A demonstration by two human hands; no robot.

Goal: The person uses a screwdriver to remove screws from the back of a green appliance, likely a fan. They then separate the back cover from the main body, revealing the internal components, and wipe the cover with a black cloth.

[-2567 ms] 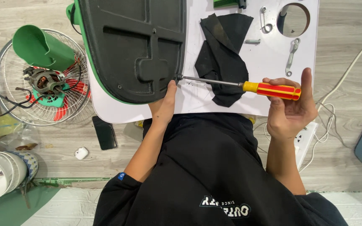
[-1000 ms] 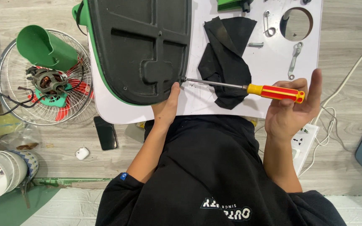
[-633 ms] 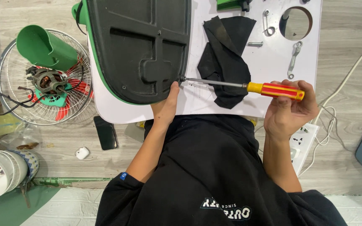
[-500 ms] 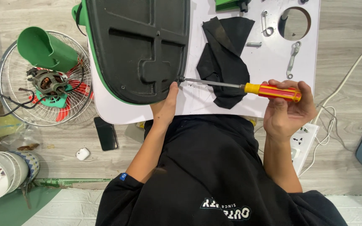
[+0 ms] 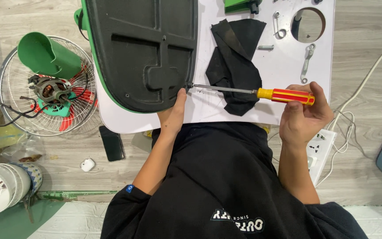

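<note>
A large black plastic base with a green rim [image 5: 142, 48] lies upside down on a white board [image 5: 284, 62]. My right hand [image 5: 303, 117] grips the red and yellow handle of a long screwdriver [image 5: 284, 95]. Its metal shaft runs left across a black cloth [image 5: 235, 66], and its tip meets the base's right edge. My left hand [image 5: 175, 113] rests against that lower edge, thumb up beside the tip.
On the board lie a bolt [image 5: 266, 47], a safety pin [image 5: 279, 26], a small metal bracket [image 5: 307, 64] and a round hole [image 5: 308, 24]. At left a wire fan guard [image 5: 9, 110] holds a motor [image 5: 49, 90] and green housing [image 5: 45, 55]. A phone [image 5: 112, 143], earbud case [image 5: 87, 164], power strip [image 5: 326, 148] and bowls [image 5: 1, 186] sit on the floor.
My right hand has shifted its grip along the screwdriver handle, fingers uncurling and closing again. The screwdriver tip stays at the base's edge and my left hand holds still.
</note>
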